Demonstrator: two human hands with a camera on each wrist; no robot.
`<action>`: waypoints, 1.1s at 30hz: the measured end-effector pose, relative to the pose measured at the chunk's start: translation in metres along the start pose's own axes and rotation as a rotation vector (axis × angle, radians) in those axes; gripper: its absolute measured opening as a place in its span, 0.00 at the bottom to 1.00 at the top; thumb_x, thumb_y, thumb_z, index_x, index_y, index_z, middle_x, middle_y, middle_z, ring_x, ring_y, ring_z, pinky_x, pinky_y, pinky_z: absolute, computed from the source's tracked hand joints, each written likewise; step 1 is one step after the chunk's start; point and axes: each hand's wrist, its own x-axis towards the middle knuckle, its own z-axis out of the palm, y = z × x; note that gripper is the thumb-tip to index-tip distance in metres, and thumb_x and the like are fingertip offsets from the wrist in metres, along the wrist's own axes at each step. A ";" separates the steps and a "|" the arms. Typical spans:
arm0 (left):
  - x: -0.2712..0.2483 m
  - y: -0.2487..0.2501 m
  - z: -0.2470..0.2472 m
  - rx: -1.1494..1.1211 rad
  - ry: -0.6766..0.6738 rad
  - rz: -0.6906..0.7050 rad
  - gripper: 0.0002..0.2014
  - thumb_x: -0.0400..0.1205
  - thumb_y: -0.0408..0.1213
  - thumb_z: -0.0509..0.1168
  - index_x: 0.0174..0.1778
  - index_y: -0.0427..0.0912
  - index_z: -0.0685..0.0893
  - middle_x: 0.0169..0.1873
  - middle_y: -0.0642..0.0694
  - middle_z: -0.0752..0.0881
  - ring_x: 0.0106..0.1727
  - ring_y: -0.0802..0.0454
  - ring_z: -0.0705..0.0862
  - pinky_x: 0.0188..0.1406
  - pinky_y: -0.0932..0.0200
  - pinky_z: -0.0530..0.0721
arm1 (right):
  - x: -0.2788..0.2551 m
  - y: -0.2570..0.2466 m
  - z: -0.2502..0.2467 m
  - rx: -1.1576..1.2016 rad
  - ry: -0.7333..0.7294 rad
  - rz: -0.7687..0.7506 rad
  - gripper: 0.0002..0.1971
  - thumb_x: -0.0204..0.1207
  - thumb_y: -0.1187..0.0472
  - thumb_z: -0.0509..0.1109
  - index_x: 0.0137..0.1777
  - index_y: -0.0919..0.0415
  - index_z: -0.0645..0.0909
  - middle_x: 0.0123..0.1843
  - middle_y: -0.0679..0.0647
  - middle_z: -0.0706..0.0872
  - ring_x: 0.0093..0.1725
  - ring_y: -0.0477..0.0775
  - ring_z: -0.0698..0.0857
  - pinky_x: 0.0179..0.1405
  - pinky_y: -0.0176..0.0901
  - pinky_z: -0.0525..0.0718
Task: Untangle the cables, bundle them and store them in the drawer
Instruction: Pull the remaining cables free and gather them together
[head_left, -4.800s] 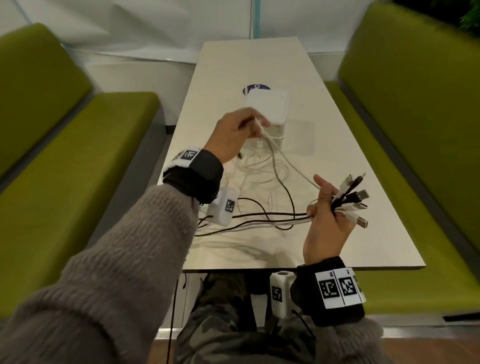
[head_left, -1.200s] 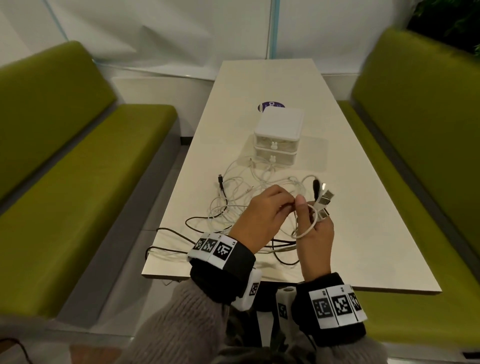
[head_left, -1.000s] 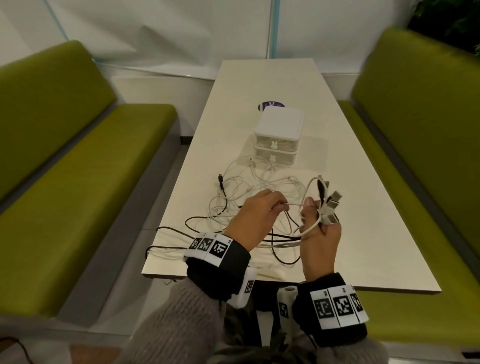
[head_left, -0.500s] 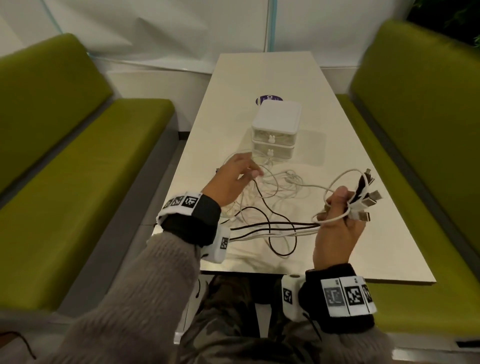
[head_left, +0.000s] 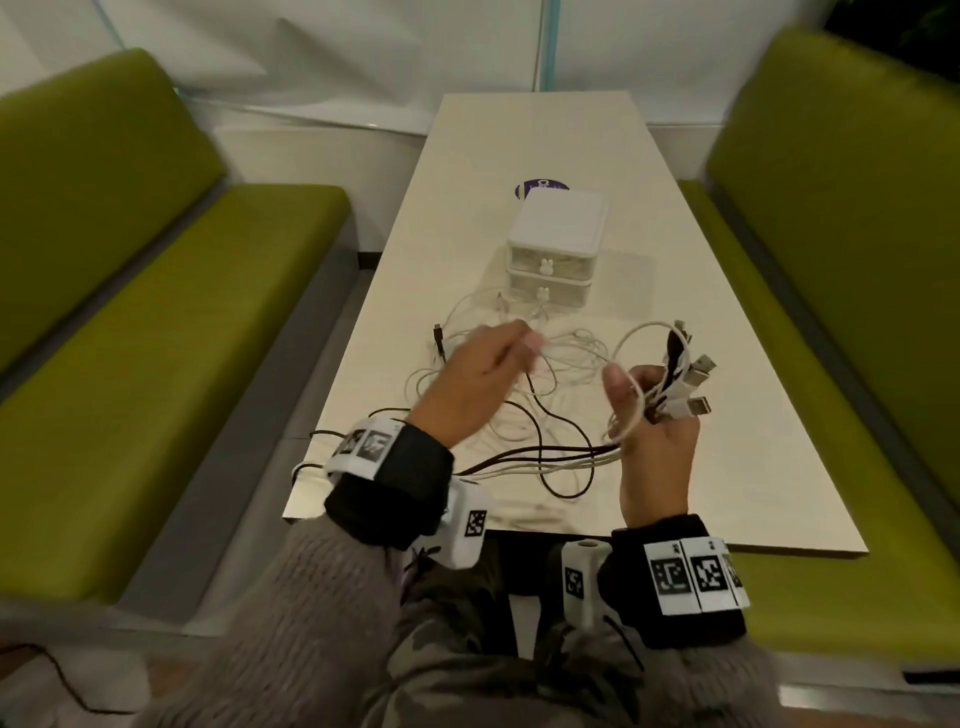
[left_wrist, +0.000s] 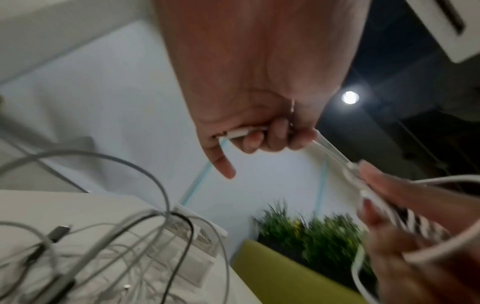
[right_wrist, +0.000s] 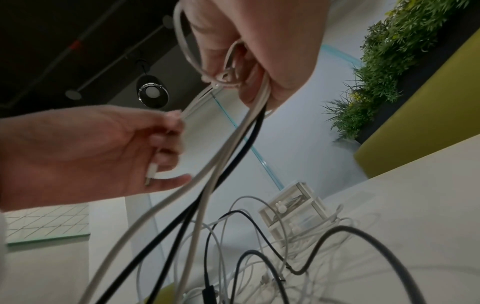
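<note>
Several white and black cables (head_left: 524, 431) lie tangled on the table in front of a small white two-drawer unit (head_left: 556, 244), both drawers closed. My right hand (head_left: 639, 395) is raised above the table and grips a bunch of cable ends, their USB plugs (head_left: 688, 384) sticking out to the right. A white loop (head_left: 631, 338) arcs over it. In the right wrist view, white and black strands (right_wrist: 233, 148) hang from that fist to the tangle. My left hand (head_left: 524, 343) hovers just left of it. Its curled fingers hold a white cable end (left_wrist: 246, 132), also seen as a white plug (right_wrist: 152, 172).
The pale table (head_left: 737, 467) runs away from me between two green benches (head_left: 171, 332) (head_left: 841, 218). A round blue sticker (head_left: 540, 186) lies behind the drawer unit. Some cables trail over the table's near left edge (head_left: 332, 441). Plants (right_wrist: 384, 61) stand behind the right bench.
Half a second ago the hands were wide apart. My left hand has come back toward the right one with a white cable, and the right hand keeps its bunch of plugs.
</note>
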 end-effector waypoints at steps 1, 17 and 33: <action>-0.002 -0.002 -0.010 -0.050 0.127 -0.068 0.14 0.84 0.44 0.56 0.33 0.45 0.71 0.30 0.49 0.70 0.32 0.58 0.68 0.35 0.66 0.68 | 0.001 0.002 -0.002 -0.011 -0.031 0.012 0.10 0.72 0.65 0.76 0.40 0.56 0.76 0.29 0.50 0.70 0.28 0.44 0.69 0.33 0.33 0.74; -0.094 -0.095 -0.139 -0.177 1.198 -0.495 0.20 0.84 0.44 0.57 0.25 0.50 0.63 0.25 0.52 0.61 0.23 0.62 0.62 0.27 0.61 0.66 | 0.000 0.020 0.001 -0.023 -0.147 0.244 0.17 0.87 0.56 0.54 0.45 0.68 0.75 0.16 0.40 0.72 0.17 0.38 0.60 0.16 0.30 0.60; -0.086 -0.090 -0.100 0.365 0.651 -0.625 0.34 0.80 0.57 0.60 0.76 0.38 0.67 0.74 0.37 0.71 0.76 0.39 0.67 0.75 0.34 0.63 | -0.024 0.010 0.032 0.029 -0.178 0.233 0.19 0.84 0.60 0.62 0.31 0.53 0.63 0.19 0.40 0.62 0.18 0.41 0.58 0.16 0.33 0.59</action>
